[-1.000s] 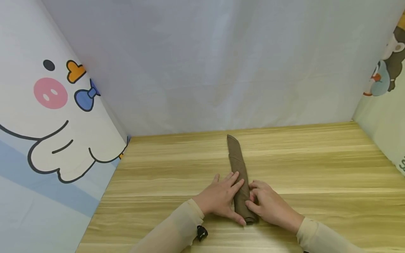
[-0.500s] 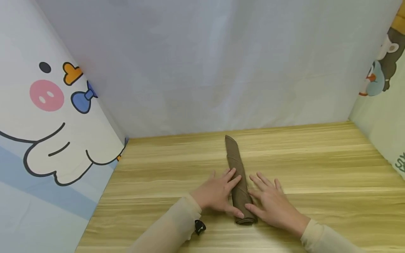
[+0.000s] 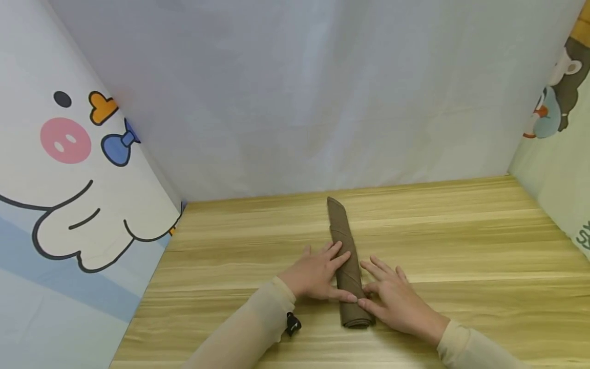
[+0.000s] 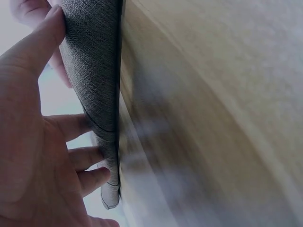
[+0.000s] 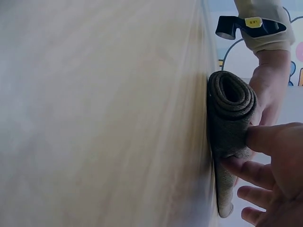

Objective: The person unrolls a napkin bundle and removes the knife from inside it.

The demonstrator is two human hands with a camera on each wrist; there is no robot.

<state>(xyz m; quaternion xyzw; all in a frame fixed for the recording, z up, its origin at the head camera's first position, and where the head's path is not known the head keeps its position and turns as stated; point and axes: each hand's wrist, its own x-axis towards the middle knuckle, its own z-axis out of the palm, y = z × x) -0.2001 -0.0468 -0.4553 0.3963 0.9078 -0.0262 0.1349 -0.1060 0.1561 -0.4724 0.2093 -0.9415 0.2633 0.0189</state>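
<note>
A brown cloth [image 3: 346, 277], rolled into a long tube, lies lengthwise on the wooden table [image 3: 230, 230]. Its near end shows spiral layers in the right wrist view, and the far end tapers to a flat tip. My left hand [image 3: 315, 274] rests on the roll from the left, fingers spread and fairly straight, thumb across the top. On the other side my right hand [image 3: 398, 302] pinches the roll's side near the front between thumb and index finger, its other fingers held out loosely. In the left wrist view the left thumb [image 4: 49, 28] touches the cloth.
A pale grey curtain [image 3: 322, 102] hangs behind the table's back edge. Cartoon-printed sheets stand at the left [image 3: 64, 195] and right [image 3: 553, 169]. A black strap device [image 3: 293, 324] sits at the left cuff.
The right fingers opened off the roll's side, then the index finger bent back in beside the thumb. My left thumb has slid away from the roll's near end. The roll stays nearly in place.
</note>
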